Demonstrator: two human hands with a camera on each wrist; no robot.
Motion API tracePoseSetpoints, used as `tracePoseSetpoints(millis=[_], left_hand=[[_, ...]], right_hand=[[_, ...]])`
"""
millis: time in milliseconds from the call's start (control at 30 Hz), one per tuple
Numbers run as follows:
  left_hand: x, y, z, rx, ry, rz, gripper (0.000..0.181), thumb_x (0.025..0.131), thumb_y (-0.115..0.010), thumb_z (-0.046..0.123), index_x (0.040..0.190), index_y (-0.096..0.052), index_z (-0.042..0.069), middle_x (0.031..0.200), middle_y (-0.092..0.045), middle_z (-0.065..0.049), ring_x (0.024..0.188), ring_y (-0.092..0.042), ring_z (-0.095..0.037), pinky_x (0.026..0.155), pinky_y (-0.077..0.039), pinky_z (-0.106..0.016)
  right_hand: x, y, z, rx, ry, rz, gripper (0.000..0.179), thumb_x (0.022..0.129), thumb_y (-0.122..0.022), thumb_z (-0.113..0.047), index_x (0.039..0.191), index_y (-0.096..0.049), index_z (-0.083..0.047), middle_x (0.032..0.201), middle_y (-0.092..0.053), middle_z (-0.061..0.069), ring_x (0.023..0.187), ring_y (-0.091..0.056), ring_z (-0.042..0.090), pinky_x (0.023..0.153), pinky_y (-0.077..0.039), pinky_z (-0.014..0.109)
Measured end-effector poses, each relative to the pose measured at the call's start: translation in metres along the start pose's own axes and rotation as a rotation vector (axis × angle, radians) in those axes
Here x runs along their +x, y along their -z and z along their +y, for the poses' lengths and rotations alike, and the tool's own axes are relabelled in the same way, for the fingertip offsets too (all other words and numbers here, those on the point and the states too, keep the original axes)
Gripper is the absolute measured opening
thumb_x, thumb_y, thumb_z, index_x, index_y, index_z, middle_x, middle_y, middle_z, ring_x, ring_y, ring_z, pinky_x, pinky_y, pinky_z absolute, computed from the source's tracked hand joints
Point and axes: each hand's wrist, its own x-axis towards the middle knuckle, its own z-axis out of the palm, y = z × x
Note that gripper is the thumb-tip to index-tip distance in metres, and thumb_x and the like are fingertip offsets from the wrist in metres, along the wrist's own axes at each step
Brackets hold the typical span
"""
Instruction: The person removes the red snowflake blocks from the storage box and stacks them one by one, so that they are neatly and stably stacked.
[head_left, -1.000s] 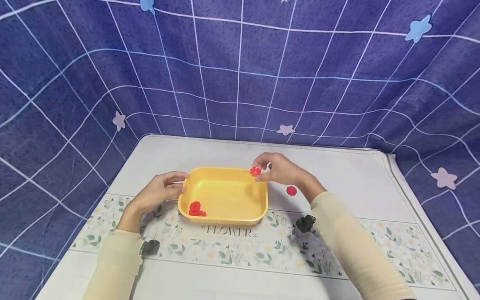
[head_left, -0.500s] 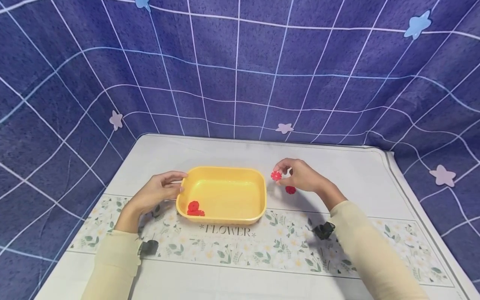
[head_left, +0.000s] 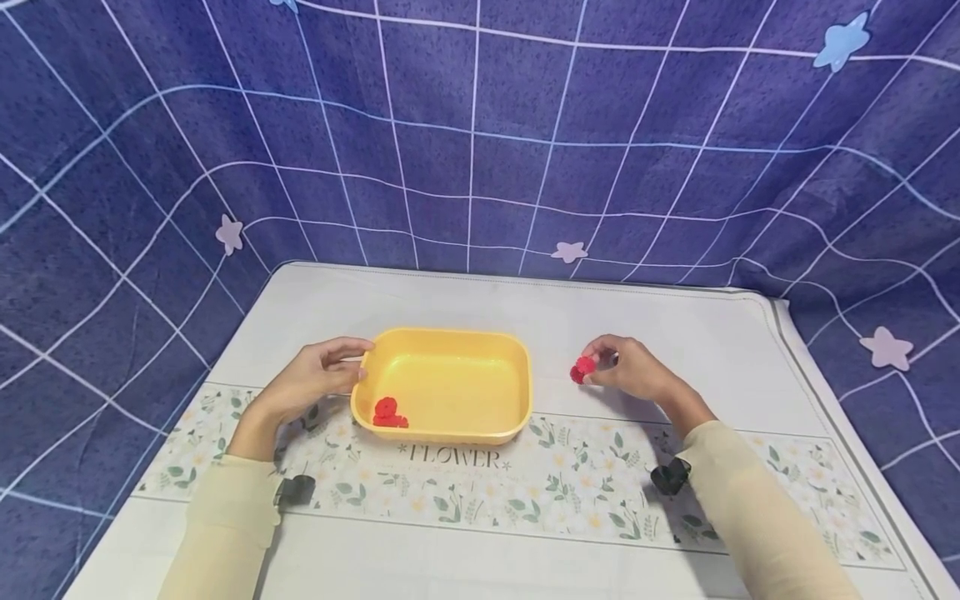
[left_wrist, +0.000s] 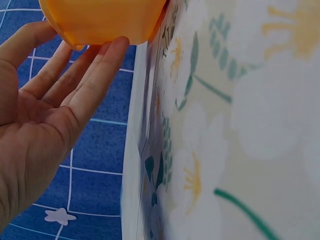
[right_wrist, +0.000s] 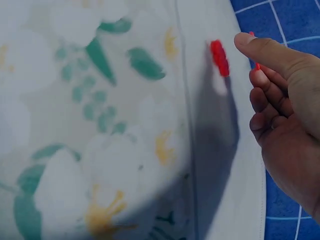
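A yellow tray (head_left: 442,438) rests on the table. My left hand (head_left: 311,379) is at its left end, with nearly straight fingers touching the outside wall; the left wrist view shows the fingertips against the yellow plastic (left_wrist: 107,22). Red flower-shaped pieces (head_left: 386,407) lie in the tray's near left corner. To the right of the tray, my right hand (head_left: 633,367) pinches a red flower-shaped piece (head_left: 586,364) between thumb and fingers. Just below it, a second red piece (head_left: 577,375) lies on the table, apart from the held one in the right wrist view.
A white cloth (head_left: 420,300) with a floral band (head_left: 480,492) covers the table. Blue curtains (head_left: 480,150) with a white grid surround its back and sides. A small black device (head_left: 670,477) shows at the right wrist, another black device (head_left: 297,490) at the left.
My right hand, still pinching the red flower-shaped piece, has moved right from above the tray's far right corner and down beside the loose red piece. My left hand stays at the tray.
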Motion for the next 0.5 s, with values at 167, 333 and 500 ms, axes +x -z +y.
tracePoseSetpoints(millis=[167,333,500], left_hand=[[-0.001,0.0,-0.002,-0.001,0.0,0.005,0.055,0.097,-0.072,0.016,0.146,-0.051,0.0,0.149,-0.054,-0.028,0.133,-0.059,-0.044,0.09,-0.064,-0.031],[0.0,0.0,-0.003,0.006,0.002,0.011,0.055,0.097,-0.072,0.015,0.146,-0.051,0.0,0.149,-0.054,-0.028,0.129,-0.063,-0.035,0.089,-0.064,-0.032],[0.001,0.0,-0.001,0.006,0.01,0.012,0.055,0.097,-0.073,0.016,0.145,-0.052,0.001,0.149,-0.054,-0.027,0.132,-0.06,-0.041,0.09,-0.063,-0.03]], right_hand=[[0.0,-0.005,0.009,0.028,-0.04,0.005,0.034,0.078,-0.088,-0.007,0.106,-0.07,-0.006,0.095,-0.068,0.009,0.086,-0.061,0.018,0.076,-0.049,0.02],[0.001,-0.01,0.012,0.017,-0.052,-0.003,0.034,0.078,-0.088,-0.009,0.107,-0.07,-0.007,0.096,-0.067,0.008,0.089,-0.059,0.02,0.078,-0.049,0.021],[0.001,-0.013,0.012,0.005,-0.051,0.001,0.035,0.079,-0.087,-0.006,0.109,-0.07,-0.007,0.097,-0.066,0.008,0.091,-0.058,0.021,0.079,-0.049,0.023]])
